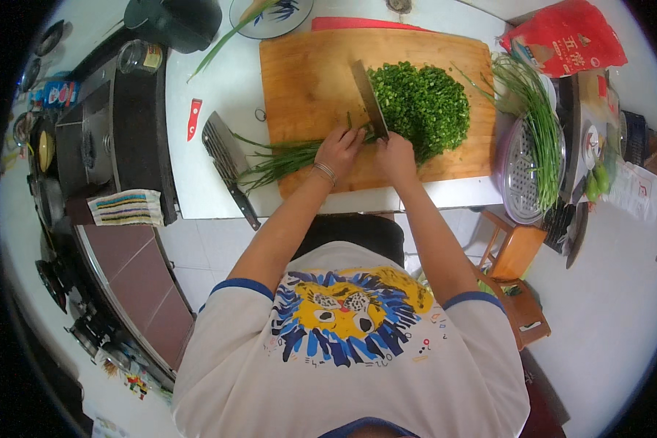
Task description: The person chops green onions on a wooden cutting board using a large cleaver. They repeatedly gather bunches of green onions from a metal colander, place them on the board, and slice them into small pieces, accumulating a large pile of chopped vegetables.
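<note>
A wooden cutting board (306,73) lies on the white counter. My right hand (396,155) grips the handle of a cleaver (369,98), whose blade points away from me beside a heap of chopped greens (423,106). My left hand (339,148) presses down on a bundle of long green chives (277,162) that stretches left off the board's front edge. The blade meets the cut end of the bundle, just right of my left fingers.
A second cleaver (225,153) lies on the counter left of the board. More uncut chives (536,117) drape over a perforated metal tray (520,175) at the right. A red bag (566,40), a patterned plate (270,14), a stove (95,139) and a wooden stool (518,263) surround the spot.
</note>
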The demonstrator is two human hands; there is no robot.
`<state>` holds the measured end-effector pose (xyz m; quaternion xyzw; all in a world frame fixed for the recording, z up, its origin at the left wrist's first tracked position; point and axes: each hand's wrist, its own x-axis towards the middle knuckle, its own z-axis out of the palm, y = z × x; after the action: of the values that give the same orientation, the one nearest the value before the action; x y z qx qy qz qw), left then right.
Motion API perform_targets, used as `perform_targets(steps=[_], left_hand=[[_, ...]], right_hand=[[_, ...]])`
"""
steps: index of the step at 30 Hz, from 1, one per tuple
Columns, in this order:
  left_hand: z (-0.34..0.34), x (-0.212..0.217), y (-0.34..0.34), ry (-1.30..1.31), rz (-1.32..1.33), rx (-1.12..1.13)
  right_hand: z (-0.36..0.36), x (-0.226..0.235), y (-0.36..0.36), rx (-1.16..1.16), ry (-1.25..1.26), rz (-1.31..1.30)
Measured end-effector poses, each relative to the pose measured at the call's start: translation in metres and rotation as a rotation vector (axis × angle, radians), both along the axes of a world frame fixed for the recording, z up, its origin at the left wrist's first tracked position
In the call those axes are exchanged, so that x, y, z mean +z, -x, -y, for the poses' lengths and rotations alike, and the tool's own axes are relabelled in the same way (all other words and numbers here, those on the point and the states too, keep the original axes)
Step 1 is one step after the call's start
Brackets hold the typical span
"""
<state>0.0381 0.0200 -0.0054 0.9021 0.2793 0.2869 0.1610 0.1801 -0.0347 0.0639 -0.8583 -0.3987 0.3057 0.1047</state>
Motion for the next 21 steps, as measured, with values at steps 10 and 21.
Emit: perform_targets(steps=[10,21], left_hand=[[0.001,0.003,0.000,-0.039,0.022,0.016],[0.002,0.002,-0.001,-0.072,-0.012,0.019]], right_hand=[[0.032,0.029,0.003,0.054,-0.039,-0.012],[0.009,0.015,0.012,0.065,0.180,0.007]])
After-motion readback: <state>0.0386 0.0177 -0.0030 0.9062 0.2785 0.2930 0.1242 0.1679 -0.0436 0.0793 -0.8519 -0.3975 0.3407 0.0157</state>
